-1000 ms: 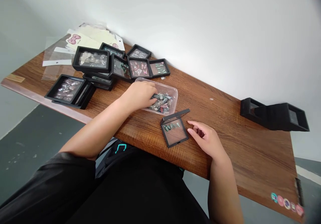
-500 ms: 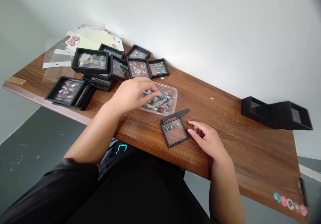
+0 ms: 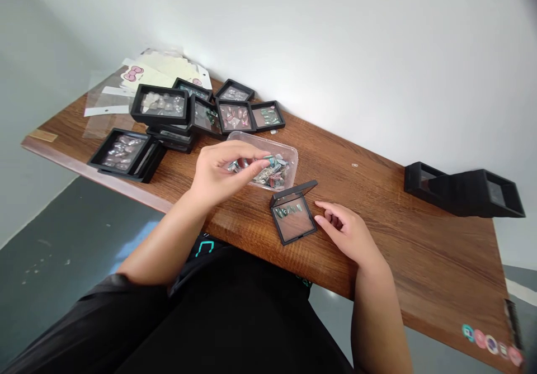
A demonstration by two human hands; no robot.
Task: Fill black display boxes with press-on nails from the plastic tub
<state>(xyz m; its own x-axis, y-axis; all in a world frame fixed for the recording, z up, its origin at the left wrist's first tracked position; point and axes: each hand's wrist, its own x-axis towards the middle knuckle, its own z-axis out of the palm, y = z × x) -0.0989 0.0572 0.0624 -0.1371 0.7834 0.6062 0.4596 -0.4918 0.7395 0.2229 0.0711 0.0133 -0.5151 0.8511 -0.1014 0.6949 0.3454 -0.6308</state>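
Observation:
My left hand (image 3: 222, 167) hovers just above the near edge of a clear plastic tub (image 3: 289, 159) filled with several coloured press-on nails, its fingertips pinched on a small nail piece (image 3: 265, 161). An open black display case (image 3: 292, 216) lies on the wooden table (image 3: 377, 234) in front of the tub, with a few green nails set along its top edge. My right hand (image 3: 346, 231) rests on the table right beside the case, fingers loosely curled, holding nothing.
Several black display cases (image 3: 161, 105) with nail sets lie stacked and spread at the far left, next to clear sleeves and cards (image 3: 138, 77). Two empty black cases (image 3: 464, 189) sit at the far right by the white wall. Stickers (image 3: 489, 340) mark the near right corner.
My left hand has lifted out of the tub and drawn back toward me, with a small nail pinched in its fingertips. My right hand has stayed beside the open case.

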